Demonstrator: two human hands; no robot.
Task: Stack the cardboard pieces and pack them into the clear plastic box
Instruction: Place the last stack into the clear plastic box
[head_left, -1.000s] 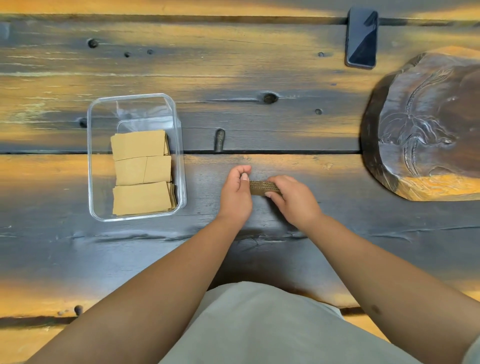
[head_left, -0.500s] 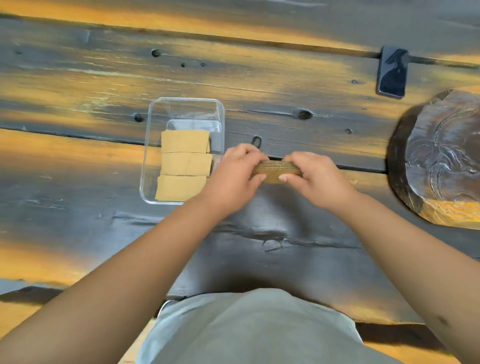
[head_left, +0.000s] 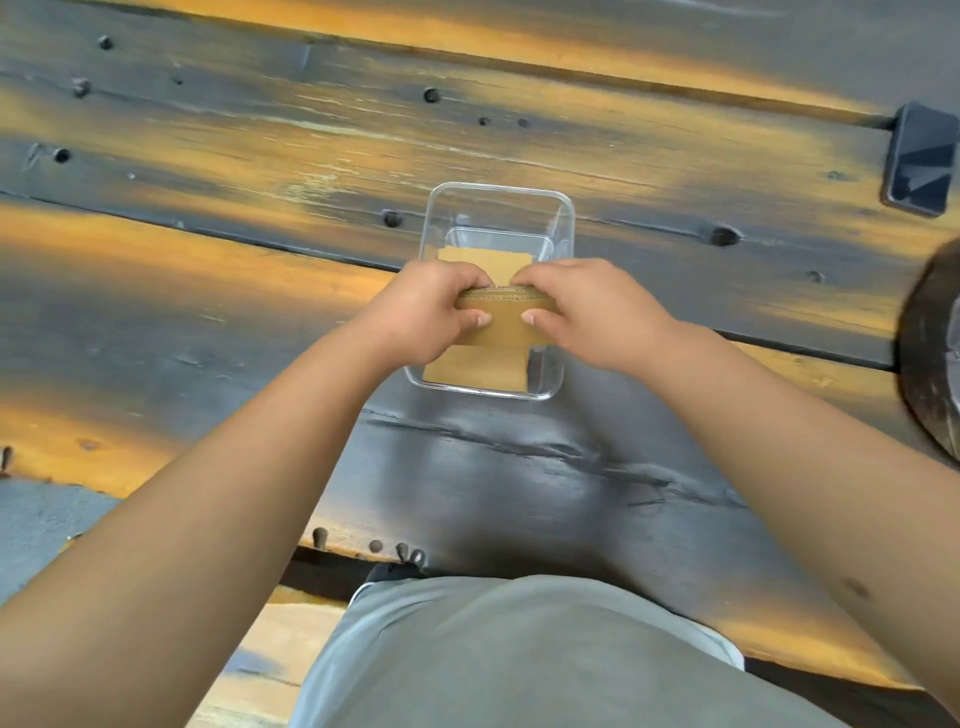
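Note:
A clear plastic box (head_left: 565, 218) sits on the dark wooden table, straight ahead of me. Brown cardboard pieces (head_left: 475, 368) lie flat on its floor. Both hands hold a small stack of cardboard pieces (head_left: 506, 318) over the middle of the box. My left hand (head_left: 423, 317) grips the stack's left end, thumb on its near face. My right hand (head_left: 592, 312) grips the right end the same way. The hands hide the middle of the box and part of the pieces inside.
A dark phone (head_left: 922, 158) lies at the far right on the table. A carved dark wooden slab (head_left: 930, 364) reaches in from the right edge. My grey-clad lap (head_left: 519, 660) fills the bottom, at the table's near edge (head_left: 363, 551).
Both hands carried the cardboard stack left from the bare table to above the box. The view also swung left, so the box now sits in the centre.

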